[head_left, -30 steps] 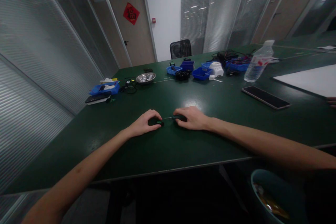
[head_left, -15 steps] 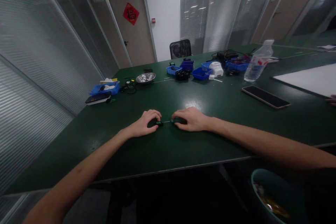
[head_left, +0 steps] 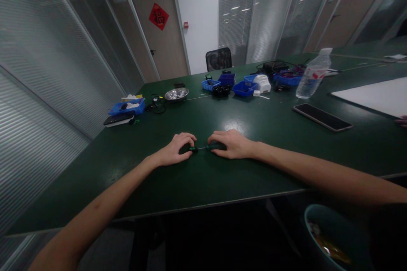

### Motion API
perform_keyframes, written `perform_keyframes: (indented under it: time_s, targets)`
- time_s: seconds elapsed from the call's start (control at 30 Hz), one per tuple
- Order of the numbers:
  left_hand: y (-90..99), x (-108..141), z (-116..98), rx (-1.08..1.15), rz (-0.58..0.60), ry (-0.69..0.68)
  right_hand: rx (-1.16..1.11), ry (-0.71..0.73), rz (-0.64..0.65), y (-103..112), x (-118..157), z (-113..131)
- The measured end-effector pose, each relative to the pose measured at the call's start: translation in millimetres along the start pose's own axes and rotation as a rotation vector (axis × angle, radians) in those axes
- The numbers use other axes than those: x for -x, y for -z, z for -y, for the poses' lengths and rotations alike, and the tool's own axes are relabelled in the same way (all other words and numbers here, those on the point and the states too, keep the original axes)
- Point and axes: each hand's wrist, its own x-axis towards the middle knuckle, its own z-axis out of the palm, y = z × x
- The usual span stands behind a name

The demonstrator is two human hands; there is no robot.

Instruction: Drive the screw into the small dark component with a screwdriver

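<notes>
Near the front of the dark green table (head_left: 152, 197), my left hand (head_left: 177, 149) has its fingers and thumb closed on a small black and green part (head_left: 193, 149). My right hand (head_left: 233, 144) grips the dark green handle of a screwdriver-like tool (head_left: 212, 147). The tool's thin metal shaft points left and reaches the small part. Both hands rest low on the table with a short gap between them. What lies inside the curl of each hand is mostly in shadow.
Farther back are a blue tray (head_left: 127, 107), a metal bowl (head_left: 177, 95), blue bins (head_left: 244, 88) and a tangle of cables. At right are a plastic bottle (head_left: 313, 76), a phone (head_left: 321, 117), a white board (head_left: 375, 95) and part of another person's hand (head_left: 401, 123). A bin (head_left: 307, 216) stands below.
My right hand's fingers have shifted very slightly on the handle. Both hands otherwise keep their places.
</notes>
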Motion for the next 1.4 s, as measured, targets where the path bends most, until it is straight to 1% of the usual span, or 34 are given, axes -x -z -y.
perform_keyframes:
  time_s: [0.23,0.77,0.97,1.4]
  targets:
    - [0.1,0.7,0.0,0.0,0.007,0.012,-0.025,-0.003,-0.008,0.4,-0.3,0.6]
    - [-1.3,0.0,0.1,-0.009,-0.011,-0.011,-0.015,-0.012,-0.008,-2.4,-0.1,-2.0]
    - [0.2,-0.5,-2.3,-0.002,-0.011,-0.005,0.019,0.006,-0.009,-2.8,0.0,-3.5]
    - [0.8,-1.0,-2.8,0.0,-0.002,-0.014,0.04,0.048,-0.034,1.6,-0.9,3.9]
